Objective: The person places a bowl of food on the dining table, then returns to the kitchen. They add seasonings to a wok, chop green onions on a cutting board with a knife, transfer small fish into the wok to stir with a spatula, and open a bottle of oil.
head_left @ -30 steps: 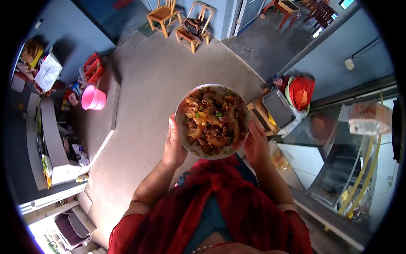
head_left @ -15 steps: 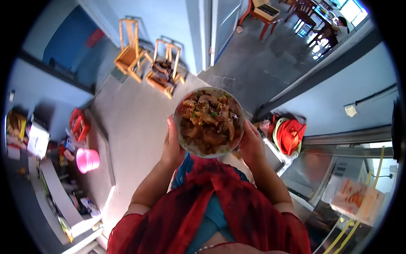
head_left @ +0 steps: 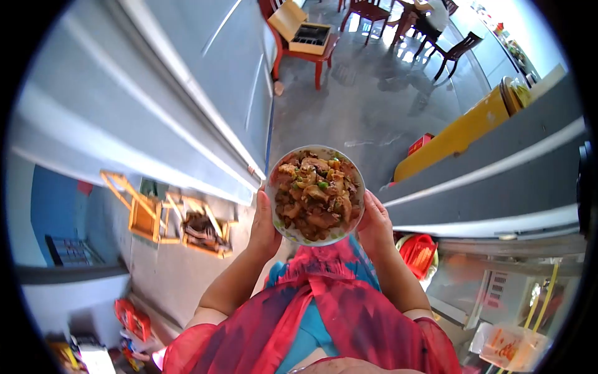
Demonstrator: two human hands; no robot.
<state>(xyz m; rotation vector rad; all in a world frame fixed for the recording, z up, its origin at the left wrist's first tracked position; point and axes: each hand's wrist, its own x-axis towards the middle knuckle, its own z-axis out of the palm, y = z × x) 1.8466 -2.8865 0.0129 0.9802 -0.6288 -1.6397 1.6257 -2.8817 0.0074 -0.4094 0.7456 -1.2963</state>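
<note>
A round plate (head_left: 281, 232) with a floral rim is held out in front of my body at about chest height. Chunks of cooked meat (head_left: 321, 193) in brown sauce, with bits of green, fill it. My left hand (head_left: 265, 227) grips the plate's left edge, its thumb up along the rim. On the opposite side, my right hand (head_left: 375, 221) clasps the right edge. The fingers under the plate are hidden.
A doorway opens ahead, between a grey door (head_left: 233, 68) and a dark frame (head_left: 473, 181). Beyond it stand a red chair with an open box (head_left: 309, 38), a dark chair (head_left: 455, 53) and a seated person (head_left: 435, 17). Wooden chairs (head_left: 146, 215) stand left; a red basket (head_left: 418, 254) lies right.
I have turned to the right and come up to the doorway, so the room beyond appears nearer and more central. Both hands still hold the plate, which stays level.
</note>
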